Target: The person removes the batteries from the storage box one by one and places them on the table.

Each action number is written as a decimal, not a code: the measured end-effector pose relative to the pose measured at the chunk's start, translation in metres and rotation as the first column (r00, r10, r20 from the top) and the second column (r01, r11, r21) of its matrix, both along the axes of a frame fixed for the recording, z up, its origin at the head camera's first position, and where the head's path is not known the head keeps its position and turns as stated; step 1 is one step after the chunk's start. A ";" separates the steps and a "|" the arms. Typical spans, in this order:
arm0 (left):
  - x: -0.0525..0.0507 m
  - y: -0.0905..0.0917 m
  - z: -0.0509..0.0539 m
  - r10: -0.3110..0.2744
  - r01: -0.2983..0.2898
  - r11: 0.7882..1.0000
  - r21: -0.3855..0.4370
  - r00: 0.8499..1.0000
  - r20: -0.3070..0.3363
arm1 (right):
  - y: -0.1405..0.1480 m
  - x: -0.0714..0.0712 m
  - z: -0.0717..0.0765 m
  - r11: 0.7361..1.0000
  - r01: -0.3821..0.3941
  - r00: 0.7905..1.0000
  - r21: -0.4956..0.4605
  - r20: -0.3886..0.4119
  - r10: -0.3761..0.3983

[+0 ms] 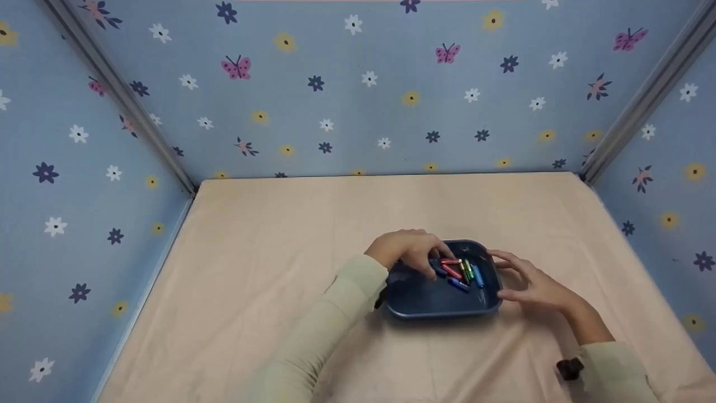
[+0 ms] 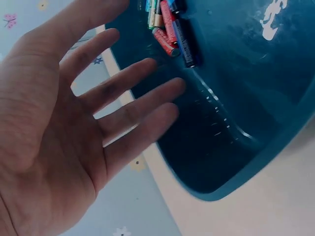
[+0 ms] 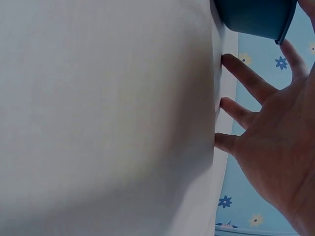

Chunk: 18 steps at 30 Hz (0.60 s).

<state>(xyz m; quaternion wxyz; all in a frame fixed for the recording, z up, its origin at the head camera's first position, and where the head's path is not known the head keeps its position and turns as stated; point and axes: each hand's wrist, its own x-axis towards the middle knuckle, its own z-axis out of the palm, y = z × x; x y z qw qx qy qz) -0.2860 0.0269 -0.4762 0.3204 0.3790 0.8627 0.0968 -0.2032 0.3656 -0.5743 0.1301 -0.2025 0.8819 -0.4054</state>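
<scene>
Left hand (image 1: 413, 249) reaches over the left part of the dark blue tray (image 1: 430, 310), its fingers spread and slightly bent, gripping nothing in the left wrist view. Small batteries lie in a loose cluster inside the tray, toward its right side and close to those fingertips. Two red batteries (image 1: 452, 272) sit nearest the middle of the cluster; beside them is a green battery (image 1: 469, 271), then a light blue battery (image 1: 477, 276) closer to the right wall. One dark blue battery (image 1: 458, 285) lies slanted at the front of the group, and another dark blue one (image 1: 438, 268) is just beside the left fingers; whether they touch it, I cannot tell.

Right hand (image 1: 536, 286) is at the tray's right side with thumb and fingers spread apart, its index finger and thumb at the rim. From the right wrist, the lower fingers appear to rest their tips on the cloth.

Under the tray is a worktop (image 1: 268, 252) covered with creased, pale peach cloth. Light green sleeves (image 1: 347, 285) cover both forearms, and a small black object (image 1: 569, 369) sits by the right cuff. Blue panels (image 1: 358, 56) printed with flowers and butterflies stand behind and at both sides, joined at the corners by grey posts (image 1: 117, 84).
</scene>
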 end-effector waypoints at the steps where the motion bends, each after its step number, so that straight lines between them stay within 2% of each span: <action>1: 0.000 0.000 -0.002 -0.001 0.001 1.000 0.010 1.000 -0.004 | 0.000 0.000 -0.001 1.000 0.002 1.000 0.000 -0.002 -0.002; 5: 0.002 0.000 -0.008 0.007 -0.007 1.000 0.016 1.000 -0.009 | -0.001 0.001 -0.003 1.000 0.002 1.000 0.002 -0.002 -0.002; 12: 0.004 0.002 -0.012 -0.005 0.004 0.999 -0.039 0.999 -0.043 | -0.002 0.000 -0.003 1.000 0.009 1.000 -0.005 0.003 -0.009; 18: 0.007 0.008 -0.014 0.019 -0.024 0.996 -0.090 0.998 -0.054 | 0.001 0.002 -0.001 1.000 0.022 1.000 0.012 0.012 -0.022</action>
